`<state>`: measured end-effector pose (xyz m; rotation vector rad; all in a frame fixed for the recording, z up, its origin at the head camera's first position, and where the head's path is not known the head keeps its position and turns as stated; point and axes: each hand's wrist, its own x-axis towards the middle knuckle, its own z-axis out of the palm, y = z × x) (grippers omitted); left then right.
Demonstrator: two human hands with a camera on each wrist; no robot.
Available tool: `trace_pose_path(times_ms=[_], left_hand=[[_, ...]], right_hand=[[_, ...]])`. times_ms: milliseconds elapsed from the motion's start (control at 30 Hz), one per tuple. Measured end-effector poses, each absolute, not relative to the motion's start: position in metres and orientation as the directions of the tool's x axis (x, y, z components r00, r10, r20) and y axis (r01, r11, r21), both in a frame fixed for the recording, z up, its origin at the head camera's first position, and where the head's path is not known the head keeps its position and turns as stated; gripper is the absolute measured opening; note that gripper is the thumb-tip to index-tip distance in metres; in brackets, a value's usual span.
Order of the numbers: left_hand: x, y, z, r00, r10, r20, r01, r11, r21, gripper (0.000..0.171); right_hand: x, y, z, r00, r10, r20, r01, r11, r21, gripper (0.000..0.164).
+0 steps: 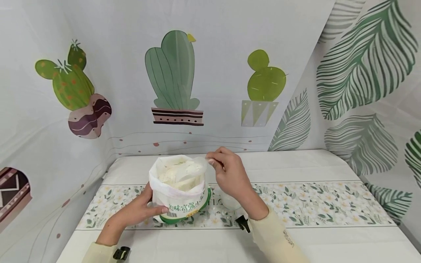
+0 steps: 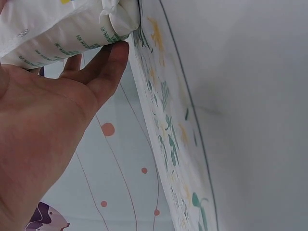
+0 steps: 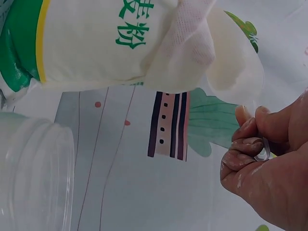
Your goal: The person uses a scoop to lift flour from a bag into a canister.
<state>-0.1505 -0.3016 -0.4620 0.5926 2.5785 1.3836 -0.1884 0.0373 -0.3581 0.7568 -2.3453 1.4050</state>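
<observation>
An opened white bag of flour [image 1: 179, 200] with green print stands on the table, its top rolled down and pale flour [image 1: 169, 174] showing inside. My left hand [image 1: 138, 210] holds the bag's left side, thumb on the front and fingers around the side; in the left wrist view those fingers lie against the lower bag [image 2: 72, 36]. With my right hand [image 1: 231, 175] I grip the handle of a translucent scoop [image 3: 240, 67] between thumb and curled fingers. Its bowl is over the bag's mouth, with flour in it. White dust marks the right fingers [image 3: 245, 147].
A clear plastic jar [image 3: 36, 173] stands right of the bag, partly behind my right forearm in the head view. A white tablecloth [image 1: 312, 239] with a floral band covers the table. Behind it hangs a curtain [image 1: 220, 73] printed with cacti.
</observation>
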Motion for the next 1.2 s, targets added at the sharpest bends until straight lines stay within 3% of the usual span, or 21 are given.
trace_pose_path(times_ms=[1200], left_hand=[[-0.152,-0.3,-0.465,-0.909,0.413,0.052,0.269,0.488,0.83,0.118]], right_hand=[[-0.175,0.123,-0.359,-0.791,-0.176,0.586,-0.601,0.403,-0.69,0.021]])
